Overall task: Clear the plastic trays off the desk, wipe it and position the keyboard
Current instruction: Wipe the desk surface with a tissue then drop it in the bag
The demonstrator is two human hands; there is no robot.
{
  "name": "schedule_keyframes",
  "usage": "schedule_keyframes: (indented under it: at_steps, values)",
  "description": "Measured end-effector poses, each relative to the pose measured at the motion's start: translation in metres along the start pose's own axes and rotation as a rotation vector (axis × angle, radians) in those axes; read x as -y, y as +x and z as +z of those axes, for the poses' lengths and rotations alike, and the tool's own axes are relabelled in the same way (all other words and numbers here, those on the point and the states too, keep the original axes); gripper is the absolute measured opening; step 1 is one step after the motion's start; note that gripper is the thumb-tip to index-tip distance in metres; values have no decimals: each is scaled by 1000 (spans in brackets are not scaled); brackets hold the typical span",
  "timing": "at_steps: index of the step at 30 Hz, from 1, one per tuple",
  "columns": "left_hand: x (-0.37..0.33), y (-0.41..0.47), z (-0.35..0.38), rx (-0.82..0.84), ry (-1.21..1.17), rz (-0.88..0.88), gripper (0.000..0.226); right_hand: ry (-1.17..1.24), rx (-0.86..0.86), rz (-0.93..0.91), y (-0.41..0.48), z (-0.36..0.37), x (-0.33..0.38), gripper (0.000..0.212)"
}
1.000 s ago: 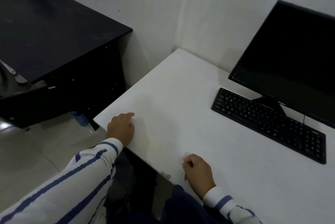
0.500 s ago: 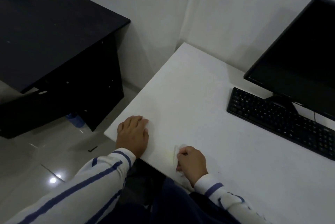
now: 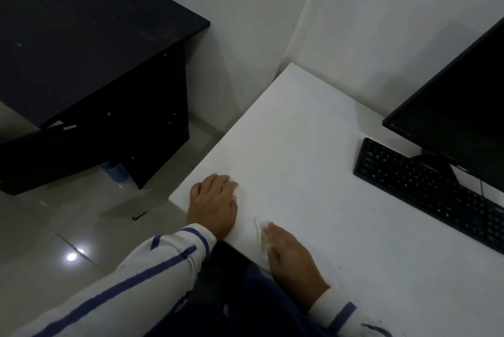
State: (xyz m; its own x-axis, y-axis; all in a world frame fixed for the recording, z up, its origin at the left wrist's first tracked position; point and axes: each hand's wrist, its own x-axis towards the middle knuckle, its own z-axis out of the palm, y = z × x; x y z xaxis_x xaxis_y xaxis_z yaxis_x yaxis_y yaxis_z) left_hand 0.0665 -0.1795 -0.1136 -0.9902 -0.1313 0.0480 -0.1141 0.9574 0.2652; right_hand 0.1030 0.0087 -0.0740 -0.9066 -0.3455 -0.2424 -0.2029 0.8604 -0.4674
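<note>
Left hand (image 3: 214, 204) lies flat on the white counter (image 3: 300, 132); right hand (image 3: 291, 255) beside it grips a pale cloth (image 3: 261, 235). Keyboard (image 3: 425, 189) lettering, right, is unreadable.

The left hand (image 3: 214, 205) lies palm down just below the middle of the frame. Its fingers are straight and close together, pointing toward the upper right, flat on the corner of the bench (image 3: 313, 145). Its forearm comes in on a diagonal from the lower left corner, in a white sleeve (image 3: 122, 287) with blue stripes, and the wrist is bare past the sleeve's end. The right hand (image 3: 293, 257) sits lower and to the right, back up, with its fingers curled over a small pale wipe (image 3: 261, 237) pressed to the bench. Its wrist runs toward the bottom edge into a striped cuff (image 3: 338, 312). The hands are near each other but apart.
</note>
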Motion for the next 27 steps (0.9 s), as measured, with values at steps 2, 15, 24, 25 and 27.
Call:
schedule_keyframes:
  at_steps: [2, 15, 24, 25, 27]
  values:
    - [1, -1, 2, -8, 4, 0, 37, -177, 38, -114, -3, 25, -4, 51]
    - [1, 0, 6, -70, -5, 14, 37, -575, 337, -100, -12, 9, -10, 78]
    - [1, -1, 5, -56, -9, 12, 39, -586, 341, -194, -12, 29, -6, 71]
    - [1, -1, 6, -62, -13, 12, 39, -605, 335, -211, -18, 25, -12, 69]
    - [2, -2, 6, -69, -10, 14, 38, -635, 261, -221, -20, 17, -27, 74]
